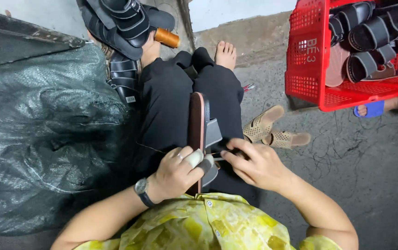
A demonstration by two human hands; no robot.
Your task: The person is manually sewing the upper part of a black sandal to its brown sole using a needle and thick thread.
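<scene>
Mid-stitch, centre frame: my left hand (178, 171) clamps the sandal (199, 134) edge-up on my lap, fingers pressed around its sole. My right hand (254, 164) pinches the thread (215, 153) taut. Next pull likely needs steady tension.

Sack (46, 134) left; crate (310, 55) upper right
</scene>
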